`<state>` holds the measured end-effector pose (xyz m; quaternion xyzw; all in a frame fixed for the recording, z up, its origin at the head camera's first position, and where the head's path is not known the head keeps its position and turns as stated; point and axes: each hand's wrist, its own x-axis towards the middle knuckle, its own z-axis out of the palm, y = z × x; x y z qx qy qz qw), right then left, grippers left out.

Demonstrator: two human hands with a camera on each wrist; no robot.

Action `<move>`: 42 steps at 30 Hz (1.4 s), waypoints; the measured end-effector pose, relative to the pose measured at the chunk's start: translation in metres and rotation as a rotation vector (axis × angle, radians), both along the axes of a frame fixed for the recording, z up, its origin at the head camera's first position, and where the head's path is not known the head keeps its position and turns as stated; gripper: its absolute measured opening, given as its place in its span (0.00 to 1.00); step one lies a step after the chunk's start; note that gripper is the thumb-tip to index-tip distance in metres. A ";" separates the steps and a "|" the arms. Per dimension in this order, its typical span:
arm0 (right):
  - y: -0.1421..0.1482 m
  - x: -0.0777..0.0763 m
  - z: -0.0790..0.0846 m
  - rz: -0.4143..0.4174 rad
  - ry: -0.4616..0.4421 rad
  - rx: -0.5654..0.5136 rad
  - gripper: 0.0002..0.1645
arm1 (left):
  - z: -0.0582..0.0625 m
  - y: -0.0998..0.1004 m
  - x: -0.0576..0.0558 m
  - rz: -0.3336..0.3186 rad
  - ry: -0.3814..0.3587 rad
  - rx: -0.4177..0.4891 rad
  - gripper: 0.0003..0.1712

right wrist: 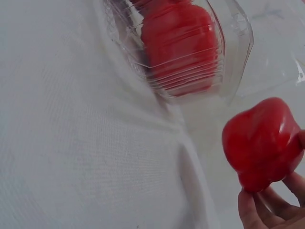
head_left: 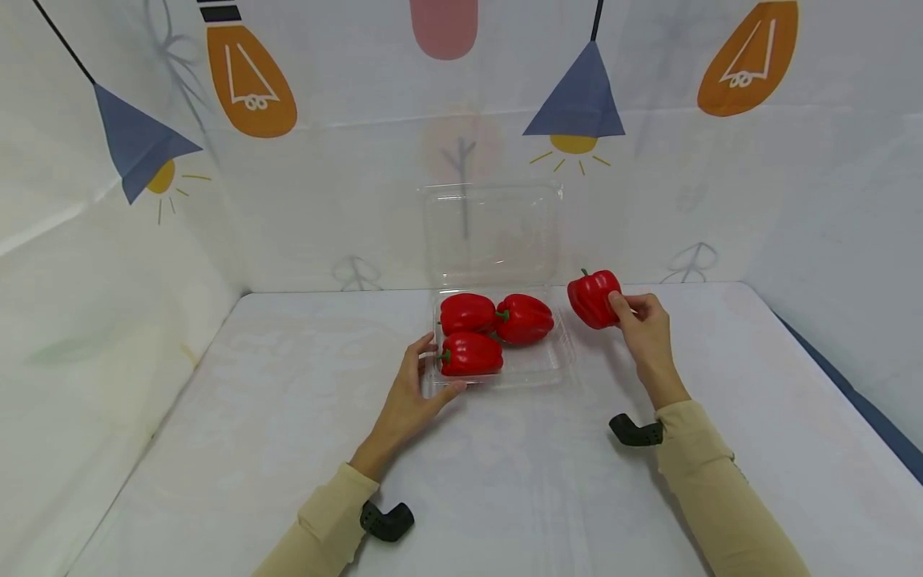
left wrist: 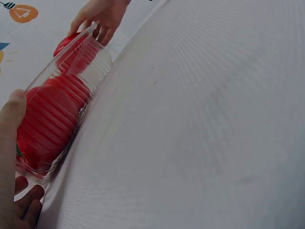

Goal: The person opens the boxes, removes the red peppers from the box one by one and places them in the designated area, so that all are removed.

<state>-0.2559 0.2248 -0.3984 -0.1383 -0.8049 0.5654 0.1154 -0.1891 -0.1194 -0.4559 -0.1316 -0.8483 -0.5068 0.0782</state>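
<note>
A clear plastic clamshell container (head_left: 537, 370) stands on the table with its lid raised at the back. Inside it lie three red bell peppers: one at the back left (head_left: 467, 313), one at the right (head_left: 525, 319) and one at the front left (head_left: 472, 354). My left hand (head_left: 413, 401) holds the container's front left corner, thumb at the front rim and fingers along the left side. Just right of the container, my right hand (head_left: 646, 336) grips another red bell pepper (head_left: 593, 298) above the table, its green stem pointing up. The right wrist view shows this pepper (right wrist: 259, 143) between thumb and fingers.
The raised clear lid (head_left: 493, 236) stands close to the patterned back curtain (head_left: 346, 192). White cloth covers the table (head_left: 216, 449). A black curved piece sits at each wrist, one at the left (head_left: 387, 522) and one at the right (head_left: 634, 430).
</note>
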 end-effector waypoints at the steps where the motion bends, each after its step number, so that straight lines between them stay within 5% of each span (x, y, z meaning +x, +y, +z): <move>1: 0.001 0.000 -0.001 0.002 -0.009 0.000 0.33 | 0.000 0.000 0.000 -0.001 0.000 0.001 0.50; 12: 0.007 -0.003 -0.010 0.003 -0.102 0.029 0.36 | 0.000 -0.001 0.000 0.006 -0.012 -0.011 0.50; 23: 0.008 -0.003 -0.019 0.002 -0.098 0.042 0.36 | -0.001 -0.001 0.000 -0.001 -0.001 -0.007 0.50; 42: 0.016 -0.002 -0.030 0.116 -0.121 0.084 0.44 | -0.002 -0.001 -0.002 0.000 0.002 -0.020 0.51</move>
